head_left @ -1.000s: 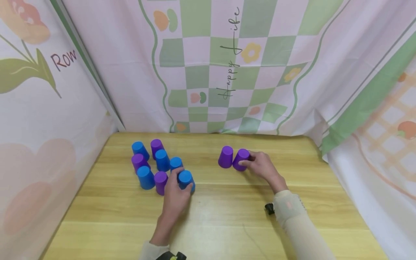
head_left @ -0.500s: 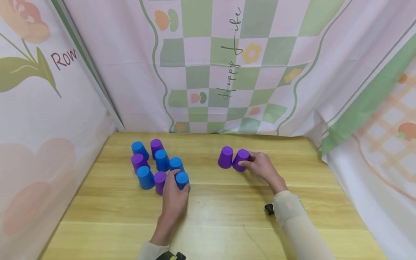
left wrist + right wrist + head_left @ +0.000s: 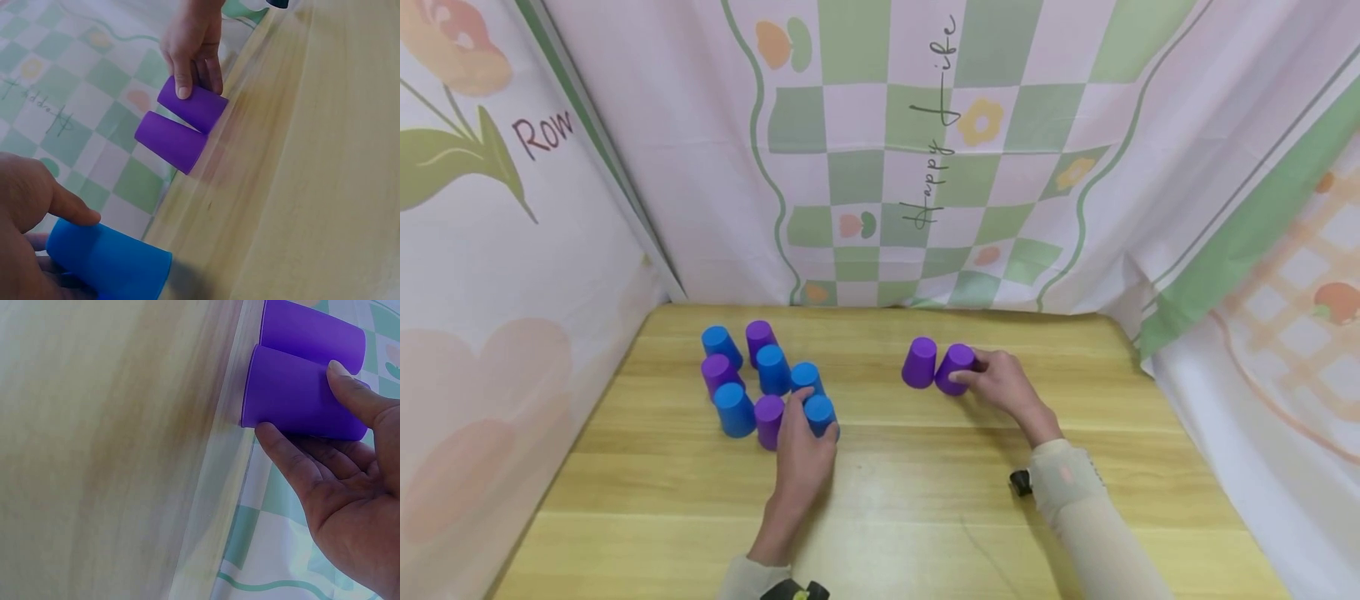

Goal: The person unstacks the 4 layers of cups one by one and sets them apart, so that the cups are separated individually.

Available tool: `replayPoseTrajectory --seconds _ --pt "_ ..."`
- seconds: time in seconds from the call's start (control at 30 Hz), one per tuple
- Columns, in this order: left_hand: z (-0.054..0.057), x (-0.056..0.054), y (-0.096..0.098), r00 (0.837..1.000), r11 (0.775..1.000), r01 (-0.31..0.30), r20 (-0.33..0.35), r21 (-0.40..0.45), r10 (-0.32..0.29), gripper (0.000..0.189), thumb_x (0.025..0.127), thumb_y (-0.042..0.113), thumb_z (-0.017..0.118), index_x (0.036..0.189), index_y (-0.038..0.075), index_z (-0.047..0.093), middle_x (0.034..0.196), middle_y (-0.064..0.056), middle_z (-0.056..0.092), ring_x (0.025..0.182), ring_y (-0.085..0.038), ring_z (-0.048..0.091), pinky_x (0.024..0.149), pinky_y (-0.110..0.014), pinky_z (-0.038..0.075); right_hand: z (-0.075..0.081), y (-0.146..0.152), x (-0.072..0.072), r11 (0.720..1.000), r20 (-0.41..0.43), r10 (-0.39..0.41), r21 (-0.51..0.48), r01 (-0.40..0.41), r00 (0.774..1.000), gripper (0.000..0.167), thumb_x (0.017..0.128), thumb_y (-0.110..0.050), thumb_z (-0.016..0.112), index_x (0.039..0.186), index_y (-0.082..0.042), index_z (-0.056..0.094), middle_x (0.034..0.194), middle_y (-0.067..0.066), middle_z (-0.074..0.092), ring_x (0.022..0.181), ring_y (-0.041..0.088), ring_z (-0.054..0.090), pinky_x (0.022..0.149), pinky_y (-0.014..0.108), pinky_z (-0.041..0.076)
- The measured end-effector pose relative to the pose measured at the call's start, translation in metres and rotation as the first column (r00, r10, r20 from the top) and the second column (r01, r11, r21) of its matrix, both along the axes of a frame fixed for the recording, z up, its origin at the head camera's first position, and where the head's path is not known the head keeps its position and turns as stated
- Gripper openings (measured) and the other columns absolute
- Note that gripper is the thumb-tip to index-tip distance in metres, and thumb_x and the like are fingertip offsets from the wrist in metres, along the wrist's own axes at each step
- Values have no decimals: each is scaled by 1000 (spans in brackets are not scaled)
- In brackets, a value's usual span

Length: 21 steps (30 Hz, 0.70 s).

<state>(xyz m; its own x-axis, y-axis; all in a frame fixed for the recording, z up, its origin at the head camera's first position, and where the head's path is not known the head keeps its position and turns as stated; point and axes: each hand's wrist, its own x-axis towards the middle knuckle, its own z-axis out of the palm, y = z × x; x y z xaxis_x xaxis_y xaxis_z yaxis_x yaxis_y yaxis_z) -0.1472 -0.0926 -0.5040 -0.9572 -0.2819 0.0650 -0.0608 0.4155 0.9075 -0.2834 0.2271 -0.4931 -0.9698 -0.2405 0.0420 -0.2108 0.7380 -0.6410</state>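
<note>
My left hand [image 3: 806, 454] grips a blue cup [image 3: 820, 415] that stands upside down at the front right of a cluster. Thumb and fingers lie on either side of it, as the left wrist view also shows. My right hand [image 3: 1002, 385] holds a purple cup [image 3: 953, 371], the thumb [image 3: 350, 390] on one side and the fingers [image 3: 294, 459] on the other. Immediately left of that cup stands a second purple cup [image 3: 919, 363], also upside down; their lower rims touch or nearly touch. A purple cup [image 3: 769, 423] stands just left of my left hand.
Several more upturned blue and purple cups, including a blue one [image 3: 735, 411] and a purple one [image 3: 761, 343], stand at the left of the wooden table [image 3: 910, 517]. Patterned curtains [image 3: 917, 192] hang behind and at both sides.
My left hand has shifted slightly left with the blue cup, bringing it closer to the cluster. The right hand has stayed on its purple cup.
</note>
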Motion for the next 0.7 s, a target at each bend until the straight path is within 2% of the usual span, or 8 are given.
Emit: replayPoseTrajectory --seconds 0.2,0.47,0.7 --pt "11 4 1 1000 1000 -3 -10 -11 3 62 99 2 69 154 6 41 161 -14 43 153 -38 39 124 -60 34 0 1 -1 1000 1 -3 7 3 1000 42 94 -37 80 124 -7 76 103 10 80 80 19 69 73 36 58" --pt "28 8 5 997 997 -26 -73 -79 21 60 98 1 70 152 6 44 157 -15 48 149 -37 44 122 -58 38 0 1 -1 1000 -4 -1 20 1 1000 46 93 -38 81 127 -7 75 107 11 80 83 20 70 77 38 59" --pt "45 9 14 992 996 1 -122 -87 -11 59 99 5 71 152 5 45 156 -15 49 149 -36 45 121 -56 41 0 0 0 1000 1 5 0 -5 1000 44 93 -37 81 126 -7 75 105 10 80 81 19 70 75 36 58"
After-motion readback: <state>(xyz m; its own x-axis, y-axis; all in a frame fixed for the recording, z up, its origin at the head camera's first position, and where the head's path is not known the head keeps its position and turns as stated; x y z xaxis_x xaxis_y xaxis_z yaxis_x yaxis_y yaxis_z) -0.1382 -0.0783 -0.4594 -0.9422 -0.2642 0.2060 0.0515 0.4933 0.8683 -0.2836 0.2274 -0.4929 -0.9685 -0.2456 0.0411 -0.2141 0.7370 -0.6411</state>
